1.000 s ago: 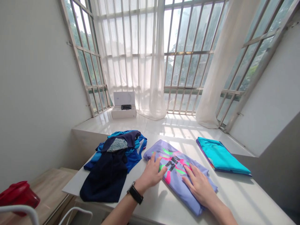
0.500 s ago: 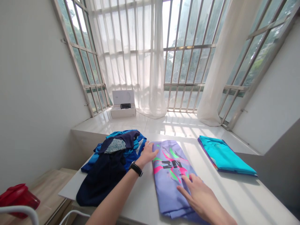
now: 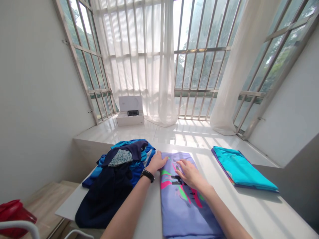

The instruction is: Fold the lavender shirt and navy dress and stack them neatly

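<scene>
A folded lilac shirt with a pink, green and black print lies lengthwise on the white table in front of me. My left hand, with a black watch on the wrist, rests on the shirt's far left corner, fingers curled over the edge. My right hand lies flat on the shirt's upper part, fingers spread. Left of the shirt sits a heap of blue and navy clothes.
A stack of folded teal and purple clothes lies at the right of the table. A white open box stands on the window ledge behind. A red container sits low at the left, by a white chair rail.
The shirt has been turned from slanted to straight along the table. My left hand moved to its far left corner and my right hand slid from the near part up to the far part.
</scene>
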A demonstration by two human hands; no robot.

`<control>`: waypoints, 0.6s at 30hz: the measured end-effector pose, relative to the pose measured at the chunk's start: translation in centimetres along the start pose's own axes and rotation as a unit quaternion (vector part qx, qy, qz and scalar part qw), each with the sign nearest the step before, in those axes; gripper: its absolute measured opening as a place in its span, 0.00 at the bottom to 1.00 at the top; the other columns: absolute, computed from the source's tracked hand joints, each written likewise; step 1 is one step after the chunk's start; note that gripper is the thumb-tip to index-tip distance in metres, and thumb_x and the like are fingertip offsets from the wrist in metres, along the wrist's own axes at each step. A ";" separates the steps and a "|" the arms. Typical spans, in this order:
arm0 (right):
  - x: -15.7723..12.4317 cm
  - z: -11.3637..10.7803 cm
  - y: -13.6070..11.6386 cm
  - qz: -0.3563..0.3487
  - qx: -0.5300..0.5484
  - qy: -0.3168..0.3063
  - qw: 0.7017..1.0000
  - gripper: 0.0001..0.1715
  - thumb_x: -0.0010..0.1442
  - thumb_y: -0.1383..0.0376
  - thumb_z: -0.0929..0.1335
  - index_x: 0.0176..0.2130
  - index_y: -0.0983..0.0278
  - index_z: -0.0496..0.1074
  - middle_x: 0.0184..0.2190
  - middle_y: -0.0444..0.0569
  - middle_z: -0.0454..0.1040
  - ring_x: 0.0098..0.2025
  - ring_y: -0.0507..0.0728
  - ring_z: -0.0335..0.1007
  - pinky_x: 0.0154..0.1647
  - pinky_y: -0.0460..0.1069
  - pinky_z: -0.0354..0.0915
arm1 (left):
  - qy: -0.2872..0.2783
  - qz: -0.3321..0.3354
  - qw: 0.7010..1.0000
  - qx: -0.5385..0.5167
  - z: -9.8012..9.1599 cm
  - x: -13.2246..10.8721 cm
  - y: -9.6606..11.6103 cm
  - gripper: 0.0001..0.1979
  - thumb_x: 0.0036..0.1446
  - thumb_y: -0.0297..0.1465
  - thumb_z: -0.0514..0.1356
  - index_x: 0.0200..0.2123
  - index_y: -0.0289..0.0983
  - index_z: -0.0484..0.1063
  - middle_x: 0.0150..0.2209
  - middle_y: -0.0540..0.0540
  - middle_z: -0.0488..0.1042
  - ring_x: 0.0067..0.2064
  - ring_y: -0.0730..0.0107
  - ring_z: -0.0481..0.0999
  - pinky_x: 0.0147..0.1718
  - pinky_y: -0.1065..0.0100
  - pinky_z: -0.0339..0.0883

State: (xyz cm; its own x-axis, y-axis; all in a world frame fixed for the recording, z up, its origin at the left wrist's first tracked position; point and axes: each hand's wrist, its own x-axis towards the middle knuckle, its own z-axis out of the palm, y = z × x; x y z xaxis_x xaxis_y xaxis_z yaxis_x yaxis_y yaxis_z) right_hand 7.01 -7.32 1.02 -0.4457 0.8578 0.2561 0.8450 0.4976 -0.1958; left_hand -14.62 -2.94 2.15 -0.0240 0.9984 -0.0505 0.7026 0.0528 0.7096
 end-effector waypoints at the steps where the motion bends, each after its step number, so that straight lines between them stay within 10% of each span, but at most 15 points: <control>1: 0.1 0.6 0.2 -0.003 0.001 0.003 1.000 0.19 0.69 0.58 0.65 0.57 0.60 0.72 0.58 0.57 0.73 0.57 0.65 0.71 0.60 0.59 0.67 | -0.003 0.002 1.000 -0.017 0.1 0.3 -0.3 0.27 0.60 0.41 0.63 0.57 0.32 0.68 0.50 0.33 0.79 0.54 0.48 0.78 0.52 0.63 0.67; 12: -0.4 2.0 0.7 0.005 0.030 0.018 0.999 0.18 0.70 0.58 0.64 0.56 0.58 0.72 0.59 0.55 0.72 0.59 0.65 0.69 0.60 0.61 0.66 | -0.013 0.089 0.970 -0.226 2.4 1.0 -1.2 0.25 0.57 0.32 0.64 0.58 0.39 0.67 0.45 0.45 0.77 0.44 0.64 0.78 0.46 0.67 0.71; 18: -0.6 2.0 0.8 -0.008 0.046 0.029 0.999 0.19 0.71 0.57 0.63 0.57 0.57 0.71 0.58 0.54 0.73 0.58 0.64 0.70 0.59 0.60 0.68 | -0.094 0.011 0.873 -0.479 1.0 -0.3 0.4 0.45 0.49 0.34 0.73 0.67 0.43 0.57 0.44 0.44 0.77 0.39 0.65 0.80 0.39 0.66 0.73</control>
State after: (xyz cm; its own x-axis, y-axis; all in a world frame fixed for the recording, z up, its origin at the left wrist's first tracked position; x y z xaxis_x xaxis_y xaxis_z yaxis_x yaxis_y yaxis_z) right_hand 7.37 -7.14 -1.19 -0.4389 0.8422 0.3130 0.8063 0.5229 -0.2765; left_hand -13.61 -3.28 1.71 0.1632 0.9833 -0.0803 -0.2168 0.1151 0.9694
